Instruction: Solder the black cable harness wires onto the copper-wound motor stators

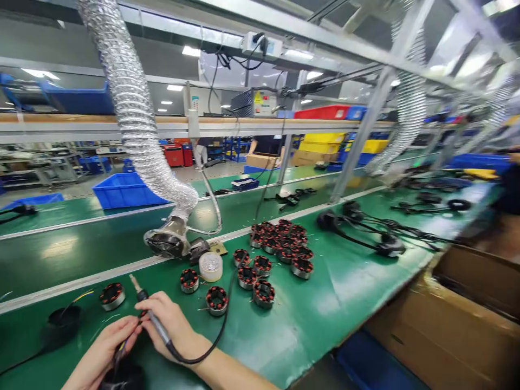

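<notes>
My right hand [173, 322] is closed around a soldering iron [158, 325], its metal tip pointing up and left and its black cord looping to the right. My left hand [108, 346] pinches thin wires [121, 349], and its fingertips meet those of my right hand. Below them, a dark round part [122, 377] shows at the bottom edge. A stator with red coils [112, 296] lies just beyond my hands, and another stator [216, 300] sits to their right. The small piece between my fingertips is mostly hidden.
Several stators [280, 238] cluster mid-bench. A tape roll [210, 266] stands near a duct nozzle [167, 238]. Black cabled parts [357, 233] lie right, and a dark cup-shaped part [63, 325] left. Cardboard boxes [455, 319] stand beside the bench; a person [266, 146] is behind.
</notes>
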Demonstrator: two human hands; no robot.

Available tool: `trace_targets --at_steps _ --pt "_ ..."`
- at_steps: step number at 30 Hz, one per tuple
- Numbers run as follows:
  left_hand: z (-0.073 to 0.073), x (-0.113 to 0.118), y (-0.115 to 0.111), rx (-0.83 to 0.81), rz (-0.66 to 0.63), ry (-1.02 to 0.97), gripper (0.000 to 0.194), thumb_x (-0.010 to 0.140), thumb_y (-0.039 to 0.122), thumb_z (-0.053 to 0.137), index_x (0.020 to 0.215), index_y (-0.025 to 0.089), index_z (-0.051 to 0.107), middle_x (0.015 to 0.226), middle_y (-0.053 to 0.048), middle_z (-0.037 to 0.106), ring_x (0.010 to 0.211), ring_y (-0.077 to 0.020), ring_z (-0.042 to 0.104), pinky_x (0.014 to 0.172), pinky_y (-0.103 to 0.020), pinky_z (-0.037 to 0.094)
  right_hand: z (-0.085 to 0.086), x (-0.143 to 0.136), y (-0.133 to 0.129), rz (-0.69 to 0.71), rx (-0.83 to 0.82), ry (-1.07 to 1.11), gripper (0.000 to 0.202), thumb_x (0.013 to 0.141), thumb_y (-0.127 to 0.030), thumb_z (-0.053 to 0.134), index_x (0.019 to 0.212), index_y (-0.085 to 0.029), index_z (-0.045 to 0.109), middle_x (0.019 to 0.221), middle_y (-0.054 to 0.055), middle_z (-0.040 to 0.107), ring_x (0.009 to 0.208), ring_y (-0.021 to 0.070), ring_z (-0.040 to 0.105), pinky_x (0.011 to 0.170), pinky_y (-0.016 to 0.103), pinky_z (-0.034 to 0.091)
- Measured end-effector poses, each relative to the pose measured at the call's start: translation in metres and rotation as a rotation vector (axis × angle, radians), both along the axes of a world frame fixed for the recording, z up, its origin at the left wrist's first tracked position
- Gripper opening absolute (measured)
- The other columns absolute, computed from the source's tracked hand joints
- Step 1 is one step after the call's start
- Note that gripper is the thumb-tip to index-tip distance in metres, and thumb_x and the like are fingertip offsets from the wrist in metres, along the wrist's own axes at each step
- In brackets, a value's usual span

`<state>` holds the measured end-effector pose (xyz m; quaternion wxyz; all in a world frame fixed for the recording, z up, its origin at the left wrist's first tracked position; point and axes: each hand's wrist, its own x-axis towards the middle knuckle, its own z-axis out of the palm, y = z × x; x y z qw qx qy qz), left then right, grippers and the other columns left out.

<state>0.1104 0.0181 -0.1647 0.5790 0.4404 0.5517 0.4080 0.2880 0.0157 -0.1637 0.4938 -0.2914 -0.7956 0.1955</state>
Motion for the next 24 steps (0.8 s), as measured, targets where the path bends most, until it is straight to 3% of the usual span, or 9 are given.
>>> trace_targets --at_steps 4,7,11,15,19,24 --pt "0.007 0.014 -0.006 0.018 -0.004 -0.254 0.050 0.046 0.054 0.088 0.061 0.014 0.061 0.050 0.005 0.048 0.044 -0.0035 0.038 0.043 -0.015 0.031 -0.005 -0.008 -0.001 0.004 -0.069 0.216 0.041 0.084 -0.006 0.050 0.121 -0.023 0.055 0.108 0.006 0.056 0.083 0.0124 0.066 0.080 0.024 0.055" --pt "0.011 0.011 0.000 0.087 0.034 -0.235 0.050 0.053 0.055 0.085 0.065 0.014 0.059 0.053 0.005 0.049 0.045 -0.0032 0.034 0.044 -0.015 0.026 -0.006 -0.009 -0.001 0.007 -0.066 0.207 0.047 0.084 -0.005 0.051 0.127 -0.024 0.052 0.114 0.008 0.055 0.094 0.0149 0.065 0.087 0.028 0.054" --pt "0.023 -0.013 0.014 0.241 0.047 0.075 0.052 0.067 0.066 0.067 0.066 0.015 0.059 0.048 0.007 0.043 0.045 -0.0074 0.033 0.047 -0.020 0.025 -0.005 -0.004 0.001 -0.104 -0.011 0.148 0.043 0.088 -0.007 0.048 0.128 -0.025 0.053 0.115 0.009 0.056 0.095 0.0160 0.065 0.088 0.029 0.054" --pt "0.039 -0.049 0.017 0.393 0.126 0.622 0.053 0.079 0.064 0.049 0.064 0.016 0.064 0.060 -0.003 0.062 0.059 -0.0171 0.053 0.058 -0.026 0.036 -0.003 -0.002 0.004 -0.161 0.046 0.143 0.038 0.091 -0.009 0.045 0.125 -0.024 0.054 0.110 0.009 0.057 0.084 0.0137 0.068 0.080 0.025 0.056" --pt "0.045 -0.074 0.005 0.472 0.253 0.897 0.044 0.087 0.052 0.042 0.083 0.019 0.070 0.087 -0.007 0.072 0.081 -0.0237 0.063 0.071 -0.029 0.043 -0.003 -0.003 0.003 -0.187 0.109 0.081 0.036 0.092 -0.011 0.044 0.123 -0.023 0.056 0.105 0.009 0.058 0.081 0.0144 0.067 0.074 0.025 0.056" --pt "0.027 -0.080 -0.006 0.434 0.000 0.971 0.028 0.084 0.034 0.047 0.089 0.019 0.070 0.085 -0.006 0.069 0.077 -0.0211 0.061 0.071 -0.028 0.042 -0.001 0.000 0.004 -0.240 0.140 0.058 0.033 0.093 -0.013 0.044 0.121 -0.021 0.057 0.104 0.009 0.059 0.080 0.0145 0.066 0.072 0.025 0.056"
